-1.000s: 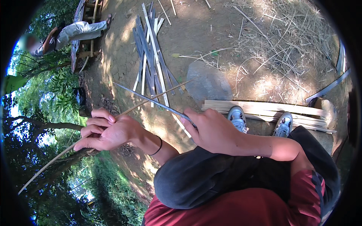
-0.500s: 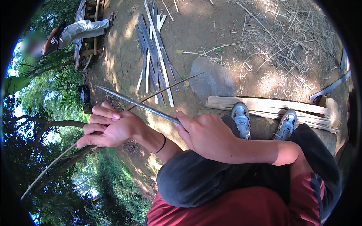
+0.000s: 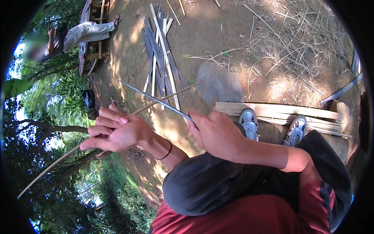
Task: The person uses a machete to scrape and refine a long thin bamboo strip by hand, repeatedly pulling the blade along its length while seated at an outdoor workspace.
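A thin bamboo strip runs through the curled fingers of my left hand. One end reaches down to the lower left, and the other points to the upper right. My right hand is wrapped round the base of a long, narrow knife; its handle is hidden in the fist. The blade slants up and left and crosses the strip a little right of my left hand. Whether blade and strip touch at the crossing I cannot tell.
Long split bamboo slats lie piled on the bare ground ahead. Thin shavings cover the far right. A flat grey stone is embedded in the soil. Pale boards lie by my shoes. A person is at the upper left.
My right hand has drawn the knife slightly to the right, and its tip has shifted rightward and up. My left hand stays nearly in place, still gripping the strip.
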A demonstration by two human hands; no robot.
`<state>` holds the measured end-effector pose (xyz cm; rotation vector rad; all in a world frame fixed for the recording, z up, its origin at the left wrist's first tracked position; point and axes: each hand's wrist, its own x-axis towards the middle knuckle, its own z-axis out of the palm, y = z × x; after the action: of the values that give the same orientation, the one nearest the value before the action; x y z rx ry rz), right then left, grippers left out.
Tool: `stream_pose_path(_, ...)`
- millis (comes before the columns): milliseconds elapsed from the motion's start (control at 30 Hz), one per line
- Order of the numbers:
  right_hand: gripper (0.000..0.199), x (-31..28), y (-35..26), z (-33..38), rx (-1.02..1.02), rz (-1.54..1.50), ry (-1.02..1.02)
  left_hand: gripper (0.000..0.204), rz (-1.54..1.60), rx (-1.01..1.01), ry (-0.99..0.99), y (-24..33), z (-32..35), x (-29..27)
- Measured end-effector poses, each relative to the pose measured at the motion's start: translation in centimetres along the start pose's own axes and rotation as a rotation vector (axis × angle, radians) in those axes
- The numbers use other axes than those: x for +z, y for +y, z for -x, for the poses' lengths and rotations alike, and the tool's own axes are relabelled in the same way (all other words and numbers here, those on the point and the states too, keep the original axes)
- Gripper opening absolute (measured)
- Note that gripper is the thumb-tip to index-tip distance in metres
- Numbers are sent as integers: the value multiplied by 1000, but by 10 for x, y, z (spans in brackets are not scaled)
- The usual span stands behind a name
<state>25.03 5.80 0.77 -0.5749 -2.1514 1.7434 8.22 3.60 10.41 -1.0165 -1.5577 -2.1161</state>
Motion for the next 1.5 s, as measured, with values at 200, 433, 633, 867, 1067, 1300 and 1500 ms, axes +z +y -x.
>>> stream_pose_path(200,21,1,-17,-2,29,87,-41,61,221,-28,-133,-2,-1,-9)
stream_pose_path(433,25,9,-4,-3,45,41,-3,61,209,-42,-124,1,0,-18)
stream_pose_path(633,22,33,52,-5,166,169,23,60,88,-49,-82,3,5,-1)
stream_pose_path(867,25,-4,24,-34,134,-55,-5,60,191,-19,-139,-17,4,-13)
stream_pose_path(1067,31,-21,-22,-47,-4,-192,224,56,88,34,-117,9,-15,5)
stream_pose_path(1300,24,-8,-9,-63,23,-383,-60,58,409,-168,-61,19,-12,10)
stream_pose_path(1500,19,-20,-11,-53,81,-458,-29,59,395,-288,-11,18,-14,15)
